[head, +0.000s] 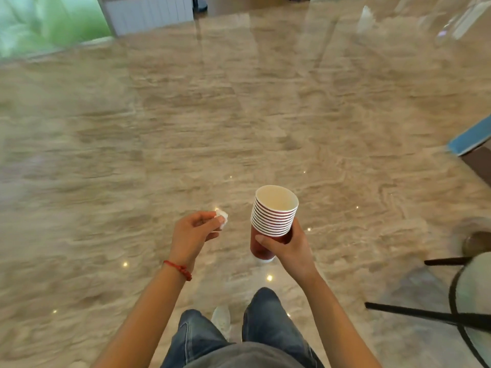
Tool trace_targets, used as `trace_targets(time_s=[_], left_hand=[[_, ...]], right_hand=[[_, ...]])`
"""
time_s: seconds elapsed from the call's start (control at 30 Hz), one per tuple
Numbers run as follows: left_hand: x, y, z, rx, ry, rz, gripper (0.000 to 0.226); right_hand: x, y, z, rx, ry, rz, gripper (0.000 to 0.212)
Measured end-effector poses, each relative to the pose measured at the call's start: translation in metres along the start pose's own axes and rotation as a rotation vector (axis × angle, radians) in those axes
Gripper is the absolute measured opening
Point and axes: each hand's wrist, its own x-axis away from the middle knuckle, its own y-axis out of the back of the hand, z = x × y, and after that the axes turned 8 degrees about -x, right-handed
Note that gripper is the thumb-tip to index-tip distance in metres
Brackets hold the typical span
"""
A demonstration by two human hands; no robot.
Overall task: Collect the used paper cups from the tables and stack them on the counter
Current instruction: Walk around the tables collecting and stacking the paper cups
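My right hand (288,245) grips a stack of several nested red paper cups (273,216) around its lower part; the white rims fan upward and the top cup looks empty inside. My left hand (195,229) pinches a small crumpled white tissue (222,215) between fingertips, level with the cups and to their left. Both hands are held out over the floor in front of my legs. No table or counter with cups is in view.
Glossy beige marble floor (239,115) stretches ahead. A round chair or stool with black metal legs (451,314) stands at the lower right. A blue-edged piece of furniture (470,140) juts in at the right. A white panel (148,11) and a green-lit glass wall (47,19) lie far ahead on the left.
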Motion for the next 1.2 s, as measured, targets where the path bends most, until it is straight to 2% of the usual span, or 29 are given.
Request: trace_targets(time_s=[0.27, 0.53, 0.73, 1.2], left_hand=[[-0.140, -0.051, -0.060, -0.010, 0.024, 0.041, 0.006], [-0.289, -0.124, -0.155, -0.037, 0.002, 0.051, 0.009], [-0.378, -0.166, -0.205, -0.074, 0.012, 0.079, 0.006], [-0.649, -0.288, -0.345, -0.163, -0.017, 0.279, 0.008]], right_hand=[[-0.154, 0.016, 0.018, -0.035, -0.047, -0.034, 0.052], [-0.336, 0.047, 0.067, -0.072, -0.007, -0.048, 0.057], [-0.435, 0.061, 0.099, -0.094, -0.021, -0.063, 0.061], [-0.718, 0.092, 0.155, -0.169, 0.006, -0.252, 0.046]])
